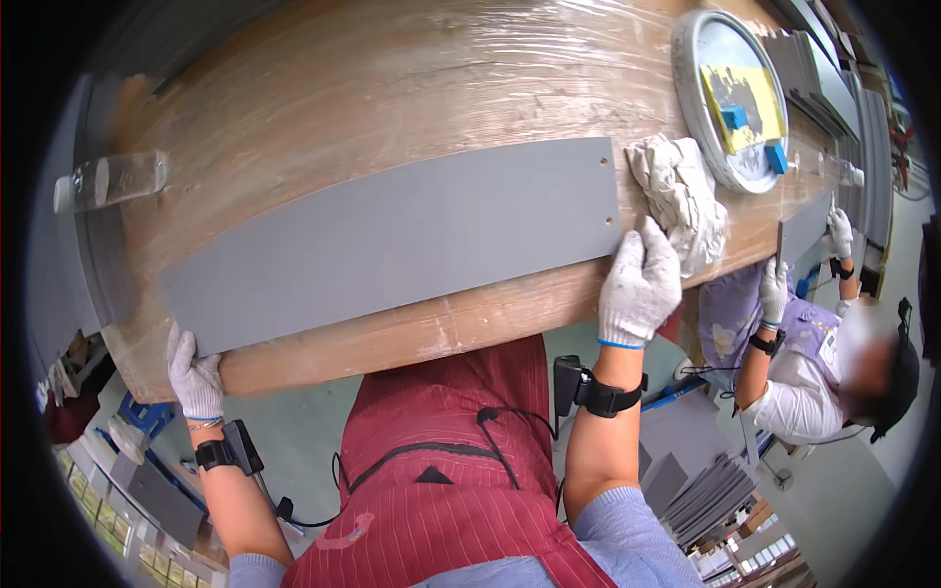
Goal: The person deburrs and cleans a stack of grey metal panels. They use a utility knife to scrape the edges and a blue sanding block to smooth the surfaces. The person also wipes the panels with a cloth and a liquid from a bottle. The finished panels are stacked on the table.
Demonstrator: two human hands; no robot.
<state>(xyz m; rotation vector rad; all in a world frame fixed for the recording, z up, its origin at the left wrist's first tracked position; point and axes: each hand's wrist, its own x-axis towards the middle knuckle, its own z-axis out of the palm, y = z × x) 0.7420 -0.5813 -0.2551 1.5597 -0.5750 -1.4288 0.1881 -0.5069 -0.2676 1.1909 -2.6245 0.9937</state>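
Observation:
A long flat grey board (402, 235) lies across the near side of the wrapped table, with two small holes at its right end. My left hand (195, 374), in a white knitted glove, grips the board's near left corner. At the opposite end my right hand (640, 284), gloved the same way, has thumb and fingers closed at the near right corner. A crumpled white cloth (676, 191) lies just beyond that hand. The undersides of the fingers are hidden.
Past the cloth, a round pail lid (694, 108) carries a yellow sponge cloth (755, 122) and blue blocks (776, 159). Clear plastic bottles (123, 179) lie at both sides. A co-worker (804, 363) handles another grey board (806, 227) at right. Grey panels (818, 78) are stacked behind.

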